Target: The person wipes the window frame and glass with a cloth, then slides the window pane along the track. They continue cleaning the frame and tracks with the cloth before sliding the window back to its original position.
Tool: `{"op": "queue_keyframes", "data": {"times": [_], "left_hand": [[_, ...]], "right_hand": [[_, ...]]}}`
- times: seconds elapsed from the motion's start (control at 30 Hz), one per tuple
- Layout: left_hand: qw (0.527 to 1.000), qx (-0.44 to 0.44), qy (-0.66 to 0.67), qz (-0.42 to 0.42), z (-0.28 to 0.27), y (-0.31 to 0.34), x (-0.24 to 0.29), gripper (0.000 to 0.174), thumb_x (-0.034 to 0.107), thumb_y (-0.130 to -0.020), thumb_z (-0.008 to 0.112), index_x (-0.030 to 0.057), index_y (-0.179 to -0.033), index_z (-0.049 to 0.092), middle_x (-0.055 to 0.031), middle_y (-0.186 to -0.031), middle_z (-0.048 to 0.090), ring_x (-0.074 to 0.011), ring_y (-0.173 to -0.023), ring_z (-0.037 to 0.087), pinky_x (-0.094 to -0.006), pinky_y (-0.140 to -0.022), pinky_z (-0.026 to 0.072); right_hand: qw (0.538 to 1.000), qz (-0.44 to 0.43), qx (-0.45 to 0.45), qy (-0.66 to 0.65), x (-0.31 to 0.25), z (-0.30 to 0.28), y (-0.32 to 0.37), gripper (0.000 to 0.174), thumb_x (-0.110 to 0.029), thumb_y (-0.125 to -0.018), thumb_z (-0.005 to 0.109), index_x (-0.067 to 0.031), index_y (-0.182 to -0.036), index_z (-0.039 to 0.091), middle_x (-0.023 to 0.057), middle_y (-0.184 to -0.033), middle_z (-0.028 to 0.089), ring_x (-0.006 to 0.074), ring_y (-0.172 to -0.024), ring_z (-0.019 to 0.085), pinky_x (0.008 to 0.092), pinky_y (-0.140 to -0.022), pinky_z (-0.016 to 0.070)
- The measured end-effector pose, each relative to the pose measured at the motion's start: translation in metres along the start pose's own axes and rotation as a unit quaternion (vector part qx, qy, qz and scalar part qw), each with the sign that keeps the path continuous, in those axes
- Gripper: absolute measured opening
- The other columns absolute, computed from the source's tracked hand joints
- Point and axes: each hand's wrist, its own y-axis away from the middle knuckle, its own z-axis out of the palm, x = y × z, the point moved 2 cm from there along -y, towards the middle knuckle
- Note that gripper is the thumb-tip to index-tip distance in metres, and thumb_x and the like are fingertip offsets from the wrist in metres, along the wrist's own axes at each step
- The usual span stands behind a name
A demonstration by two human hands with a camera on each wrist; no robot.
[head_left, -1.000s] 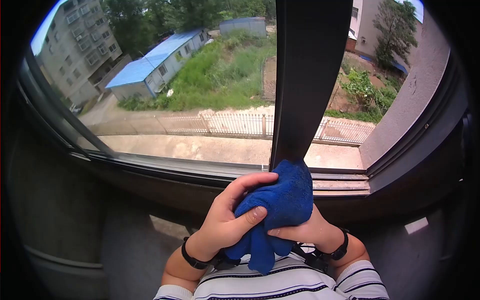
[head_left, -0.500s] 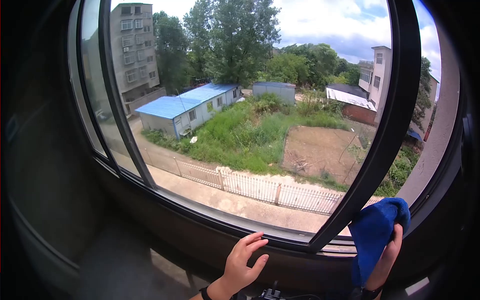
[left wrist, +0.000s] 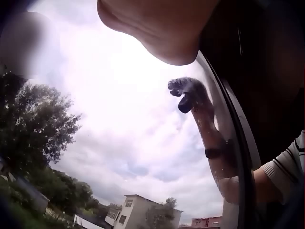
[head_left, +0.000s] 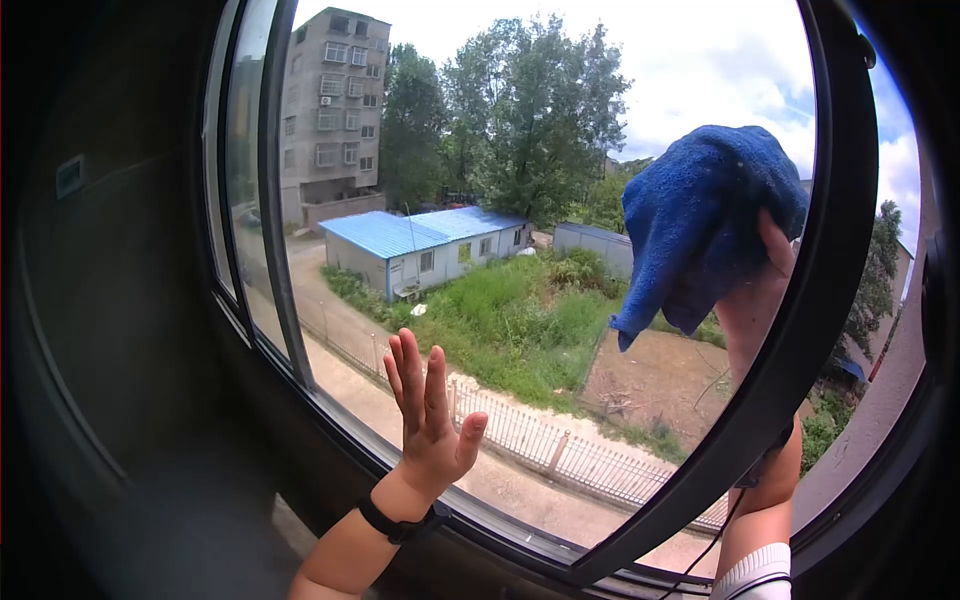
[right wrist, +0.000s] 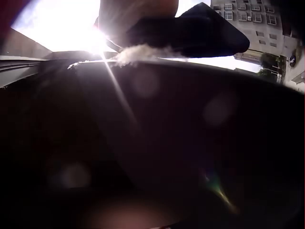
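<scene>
The blue cloth [head_left: 705, 215] is bunched in my right hand [head_left: 755, 290], seen through the glass on the outer side of the window, near the dark upright frame [head_left: 835, 240]. My right arm passes around that frame, and the cloth covers most of the fingers. My left hand [head_left: 430, 420] is raised at the lower middle with fingers spread and straight, at the window pane [head_left: 560, 330]; whether its palm touches the glass I cannot tell. In the left wrist view the cloth [left wrist: 190, 90] looks dark above the right forearm. The right wrist view shows the cloth [right wrist: 209, 33] as a dark shape.
A lower window rail [head_left: 520, 540] runs below the pane, and a second upright frame [head_left: 280, 200] stands at the left. At the right is the outer wall edge [head_left: 905, 340]. Beyond the glass are a fence, grass and blue-roofed buildings. A thin cable [head_left: 715, 540] hangs by the right arm.
My right hand has moved from my body to outside the window and up, carrying the cloth. My left hand has let go of the cloth and risen with fingers spread. The head view has tilted up.
</scene>
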Motion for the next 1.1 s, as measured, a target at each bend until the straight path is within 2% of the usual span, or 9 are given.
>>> {"op": "queue_keyframes", "data": {"times": [0.13, 0.37, 0.43, 0.53, 0.77, 0.87, 0.93, 0.97, 1.1], "left_hand": [[0.999, 0.024, -0.040, -0.009, 0.005, -0.002, 0.001, 0.075, 0.055, -0.101, 0.033, 0.0085, -0.158, 0.016, -0.0229, -0.163, 0.009, -0.0403, -0.151, 0.006, -0.0595, -0.117, 0.0021], [0.999, 0.029, -0.034, -0.010, 0.005, -0.001, 0.003, 0.073, 0.053, -0.102, 0.033, 0.0089, -0.158, 0.016, -0.0232, -0.163, 0.010, -0.0406, -0.151, 0.009, -0.0569, -0.119, 0.0049], [0.998, 0.028, -0.047, -0.014, 0.005, -0.002, 0.004, 0.074, 0.054, -0.102, 0.032, 0.0087, -0.158, 0.015, -0.0234, -0.163, 0.008, -0.0409, -0.151, 0.007, -0.0572, -0.119, 0.0039], [0.999, 0.011, -0.033, -0.026, 0.006, -0.001, 0.002, 0.077, 0.056, -0.101, 0.030, 0.0074, -0.158, 0.011, -0.0237, -0.163, 0.002, -0.0425, -0.151, 0.003, -0.0576, -0.118, 0.0020], [0.999, 0.021, -0.033, -0.023, 0.006, 0.000, 0.005, 0.075, 0.052, -0.102, 0.030, 0.0031, -0.157, 0.015, -0.0245, -0.163, 0.007, -0.0395, -0.151, 0.007, -0.0528, -0.120, 0.0030], [0.999, 0.029, -0.037, -0.022, 0.006, 0.001, 0.007, 0.075, 0.053, -0.102, 0.031, 0.0040, -0.157, 0.017, -0.0245, -0.163, 0.009, -0.0394, -0.151, 0.007, -0.0543, -0.120, 0.0030], [0.999, 0.032, -0.040, -0.014, 0.006, -0.001, 0.005, 0.075, 0.053, -0.102, 0.032, 0.0041, -0.157, 0.016, -0.0247, -0.163, 0.008, -0.0410, -0.151, 0.008, -0.0549, -0.119, 0.0039], [0.999, 0.031, -0.039, -0.012, 0.005, -0.002, 0.004, 0.075, 0.053, -0.102, 0.032, 0.0041, -0.157, 0.016, -0.0247, -0.163, 0.008, -0.0410, -0.151, 0.008, -0.0549, -0.119, 0.0039], [0.999, 0.018, -0.023, -0.025, 0.007, -0.001, 0.006, 0.076, 0.053, -0.101, 0.034, 0.0051, -0.157, 0.015, -0.0247, -0.163, 0.007, -0.0420, -0.151, 0.007, -0.0558, -0.119, 0.0039]], "right_hand": [[0.948, 0.001, -0.295, -0.117, -0.007, 0.031, -0.072, 0.044, -0.029, -0.100, 0.053, 0.0028, -0.130, 0.055, 0.0172, -0.121, 0.065, 0.0294, -0.114, 0.062, 0.0480, -0.106, 0.0454], [0.875, -0.247, -0.128, 0.396, 0.092, 0.024, -0.118, 0.040, -0.026, -0.100, 0.052, 0.0042, -0.126, 0.057, 0.0188, -0.119, 0.065, 0.0300, -0.112, 0.063, 0.0475, -0.105, 0.0467], [0.983, 0.094, -0.125, -0.098, 0.112, 0.087, -0.124, 0.040, -0.023, -0.098, 0.051, 0.0053, -0.125, 0.056, 0.0203, -0.119, 0.065, 0.0309, -0.112, 0.064, 0.0474, -0.103, 0.0484], [0.924, 0.114, -0.228, -0.285, 0.137, 0.130, -0.122, 0.039, -0.027, -0.097, 0.051, 0.0052, -0.117, 0.059, 0.0172, -0.104, 0.068, 0.0302, -0.095, 0.068, 0.0399, -0.083, 0.0560], [0.882, 0.422, -0.101, -0.182, 0.351, 0.129, -0.021, 0.034, -0.033, -0.093, 0.059, -0.0040, -0.112, 0.063, 0.0098, -0.097, 0.068, 0.0224, -0.081, 0.066, 0.0350, -0.074, 0.0547], [0.965, 0.207, -0.162, 0.021, 0.521, 0.074, 0.079, 0.030, -0.030, -0.098, 0.054, -0.0044, -0.113, 0.061, 0.0031, -0.107, 0.062, 0.0142, -0.095, 0.057, 0.0310, -0.084, 0.0483], [0.945, 0.296, -0.138, -0.023, 0.398, 0.014, 0.086, 0.037, -0.027, -0.097, 0.056, -0.0038, -0.126, 0.056, 0.0047, -0.119, 0.060, 0.0165, -0.108, 0.057, 0.0312, -0.096, 0.0452], [0.915, 0.383, -0.112, -0.067, 0.357, 0.098, 0.029, 0.047, -0.024, -0.096, 0.058, -0.0031, -0.138, 0.052, 0.0063, -0.131, 0.059, 0.0188, -0.120, 0.057, 0.0315, -0.107, 0.0421], [0.902, 0.183, -0.207, -0.333, 0.209, 0.108, -0.102, 0.043, -0.016, -0.093, 0.052, 0.0017, -0.132, 0.053, 0.0165, -0.130, 0.061, 0.0323, -0.121, 0.058, 0.0465, -0.108, 0.0422]]}}
